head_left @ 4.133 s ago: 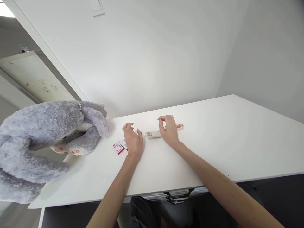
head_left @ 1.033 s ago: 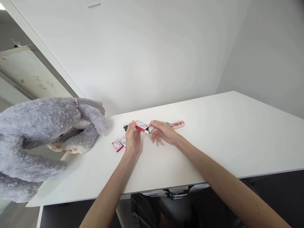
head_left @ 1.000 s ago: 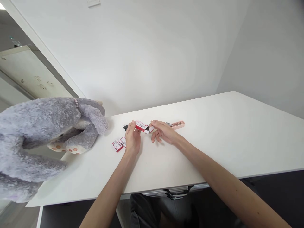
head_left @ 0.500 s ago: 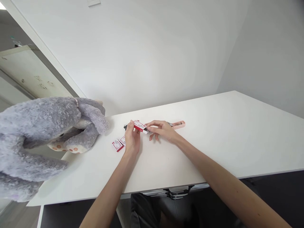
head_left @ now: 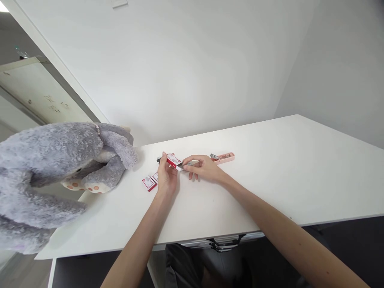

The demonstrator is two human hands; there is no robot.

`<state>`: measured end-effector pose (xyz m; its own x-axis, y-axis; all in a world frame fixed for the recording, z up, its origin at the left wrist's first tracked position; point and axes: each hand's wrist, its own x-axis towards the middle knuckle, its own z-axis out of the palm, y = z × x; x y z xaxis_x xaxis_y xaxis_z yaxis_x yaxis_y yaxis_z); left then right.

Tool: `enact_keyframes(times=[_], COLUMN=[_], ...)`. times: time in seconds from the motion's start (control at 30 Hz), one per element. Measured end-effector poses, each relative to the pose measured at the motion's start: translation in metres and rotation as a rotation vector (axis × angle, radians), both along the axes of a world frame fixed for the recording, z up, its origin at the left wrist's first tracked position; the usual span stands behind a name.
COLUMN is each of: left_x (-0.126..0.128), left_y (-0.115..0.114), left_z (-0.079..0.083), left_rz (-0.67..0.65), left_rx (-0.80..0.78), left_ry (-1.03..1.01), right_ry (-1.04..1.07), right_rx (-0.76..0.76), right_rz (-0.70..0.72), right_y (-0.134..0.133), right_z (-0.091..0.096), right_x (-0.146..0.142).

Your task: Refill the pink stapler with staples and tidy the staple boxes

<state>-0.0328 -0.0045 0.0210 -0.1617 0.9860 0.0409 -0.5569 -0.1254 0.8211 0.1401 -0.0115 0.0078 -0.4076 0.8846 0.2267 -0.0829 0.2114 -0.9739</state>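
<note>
The left hand (head_left: 167,177) holds a small red and white box (head_left: 174,160) just above the white table (head_left: 270,172), in the middle of the scene. Its thumb and fingers are closed on the left part of the box, which is tilted a little.

The right hand (head_left: 204,168) meets the box from the right. Its thumb and first finger are pressed together at the right end of the box, and the other fingers are curled down toward the table. The part they pinch is perhaps a grey inner tray, but it is too small to tell.

A second box (head_left: 149,183) and a third box (head_left: 155,177) lie flat just left of the left hand. A pink stapler (head_left: 224,157) lies just right of the right hand. A grey plush elephant (head_left: 60,160) lies at the left end of the table.
</note>
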Motion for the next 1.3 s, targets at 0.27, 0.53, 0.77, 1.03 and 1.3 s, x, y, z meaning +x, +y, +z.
enact_keyframes(times=[0.27,0.53,0.77,1.03,1.3], left_x=[0.001,0.002,0.001,0.004,0.008], left_y=[0.001,0.001,0.000,-0.002,-0.004], left_z=[-0.002,0.000,-0.001,-0.005,-0.006], left_rz=[0.046,0.087,0.068,0.050,0.074], left_rx=[-0.030,-0.076,-0.027,0.081,0.143], left_ry=[-0.096,-0.128,-0.047,0.168,0.375], right_ry=[0.327,0.413,0.362,0.375,0.389], right_rx=[-0.125,-0.139,-0.064,-0.060,-0.118], right_rz=[-0.072,0.048,0.007,-0.030,-0.048], right_y=[0.013,0.013,0.013,0.014,0.015], right_z=[-0.002,-0.001,-0.003,-0.006,-0.007], right_x=[0.004,0.004,0.002,0.001,0.001])
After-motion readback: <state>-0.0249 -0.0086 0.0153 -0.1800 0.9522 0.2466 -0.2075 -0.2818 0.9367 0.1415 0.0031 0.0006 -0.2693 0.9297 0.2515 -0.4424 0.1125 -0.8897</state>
